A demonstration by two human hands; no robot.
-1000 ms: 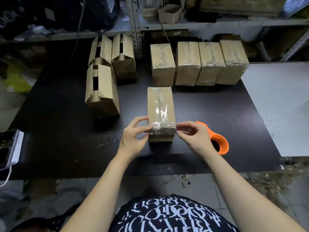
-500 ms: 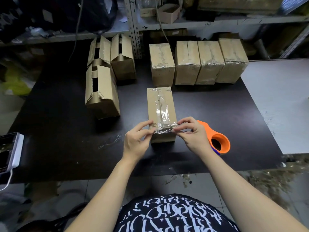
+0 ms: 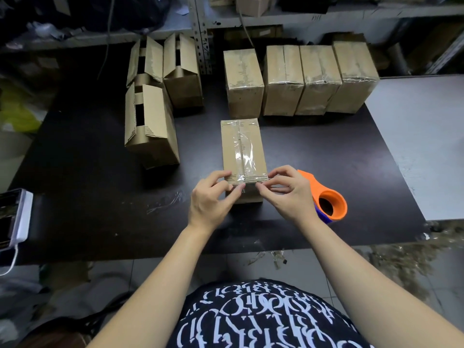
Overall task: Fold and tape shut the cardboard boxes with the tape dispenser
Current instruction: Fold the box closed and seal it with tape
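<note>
Between both hands' fingers (image 3: 238, 190) lies the taped box's (image 3: 243, 149) near edge.

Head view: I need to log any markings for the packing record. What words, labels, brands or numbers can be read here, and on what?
None can be read.
Shirt: white letter-like pattern, spells no legible word.
Shelf edge: small dark marks, too blurred.
Taped box: faint print under the tape, unreadable.
Phone screen: too blurred.

Both bare forearms reach forward, converging. Left hand (image 3: 209, 200) is curled, thumb and fingers pinching toward the right hand's fingertips. Right hand (image 3: 288, 190) mirrors it, index and thumb pinched, knuckles up, fingertips of both nearly touching.
</note>
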